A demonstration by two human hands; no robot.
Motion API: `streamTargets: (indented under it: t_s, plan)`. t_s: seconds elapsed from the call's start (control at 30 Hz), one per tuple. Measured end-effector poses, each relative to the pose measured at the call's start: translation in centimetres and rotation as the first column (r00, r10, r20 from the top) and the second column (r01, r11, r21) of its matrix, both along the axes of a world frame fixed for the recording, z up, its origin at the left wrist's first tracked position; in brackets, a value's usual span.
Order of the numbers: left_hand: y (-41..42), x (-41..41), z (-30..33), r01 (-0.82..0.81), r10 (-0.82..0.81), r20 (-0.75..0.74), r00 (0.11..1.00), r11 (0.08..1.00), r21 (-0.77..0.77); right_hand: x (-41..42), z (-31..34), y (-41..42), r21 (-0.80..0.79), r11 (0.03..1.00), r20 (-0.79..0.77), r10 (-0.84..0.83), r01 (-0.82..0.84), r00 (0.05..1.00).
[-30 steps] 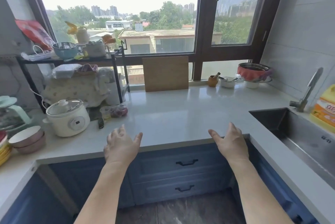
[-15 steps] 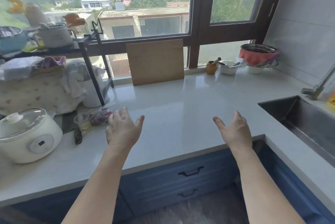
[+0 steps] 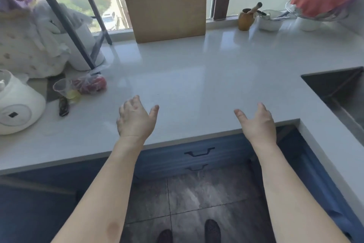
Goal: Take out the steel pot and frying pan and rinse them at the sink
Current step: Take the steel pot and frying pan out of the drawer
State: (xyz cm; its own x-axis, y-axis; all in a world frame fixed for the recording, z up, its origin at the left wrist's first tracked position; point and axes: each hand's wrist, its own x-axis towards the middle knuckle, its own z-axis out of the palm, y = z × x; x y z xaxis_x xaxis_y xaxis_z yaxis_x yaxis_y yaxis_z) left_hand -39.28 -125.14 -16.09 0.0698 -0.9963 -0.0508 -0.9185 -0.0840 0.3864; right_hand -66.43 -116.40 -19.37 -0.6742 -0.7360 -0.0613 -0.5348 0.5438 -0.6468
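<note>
No steel pot or frying pan shows in the head view. My left hand (image 3: pixel 136 119) hovers over the front of the white counter (image 3: pixel 197 85), fingers relaxed and holding nothing. My right hand (image 3: pixel 257 122) hangs over the counter's front edge, also relaxed and empty. Below the edge between my arms are two blue drawers, the upper drawer handle (image 3: pixel 199 151) above the lower drawer handle (image 3: pixel 196 167), both drawers closed. The steel sink (image 3: pixel 338 93) is set into the counter at the right; its tap is out of frame.
A wooden cutting board (image 3: pixel 165 4) leans on the window. A white cooker (image 3: pixel 17 105), a plastic cup and a bag (image 3: pixel 88 84) sit at the left under a black rack. A wooden mortar (image 3: pixel 245 19), white bowl and red-covered basin (image 3: pixel 323 0) stand back right.
The view has tilted down and moved closer to the counter, so the floor and my shoes now show. Both hands stay open and about the same distance apart.
</note>
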Motion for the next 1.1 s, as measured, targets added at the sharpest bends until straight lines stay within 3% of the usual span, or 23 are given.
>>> streamTargets:
  t_s: [0.2, 0.43, 0.6, 0.77, 0.9, 1.1]
  plan:
    - [3.4, -3.5, -5.6, -0.07, 0.066, -0.078, 0.995, 0.996, -0.05, -1.9, -7.4, 0.8, 0.126, 0.986, 0.036, 0.102, -0.106, 0.994]
    - [8.7, -5.1, -12.9, -0.099, 0.09, -0.096, 0.991, 0.991, -0.086, 0.7, -17.9, 2.3, 0.336, 0.877, 0.085, 0.334, -0.342, 0.939]
    - [10.2, -4.3, -19.6, 0.04, -0.041, 0.034, 0.999, 0.999, 0.031, 3.7, -23.7, 0.9, 0.419, 0.727, -0.026, 0.607, -0.543, 0.794]
    - [9.6, -2.3, -25.4, 0.145, -0.163, 0.16, 0.974, 0.982, 0.118, 4.5, -28.4, -0.5, 0.464, 0.595, -0.032, 0.752, -0.657, 0.658]
    - [9.8, -1.3, -26.9, 0.158, -0.175, 0.173, 0.969, 0.982, 0.108, 5.0, -30.5, -2.1, 0.522, 0.512, 0.058, 0.777, -0.682, 0.627]
    - [10.7, -0.3, -27.3, 0.181, -0.191, 0.128, 0.973, 0.98, 0.084, 6.5, -30.7, -3.3, 0.56, 0.532, 0.086, 0.725, -0.635, 0.683]
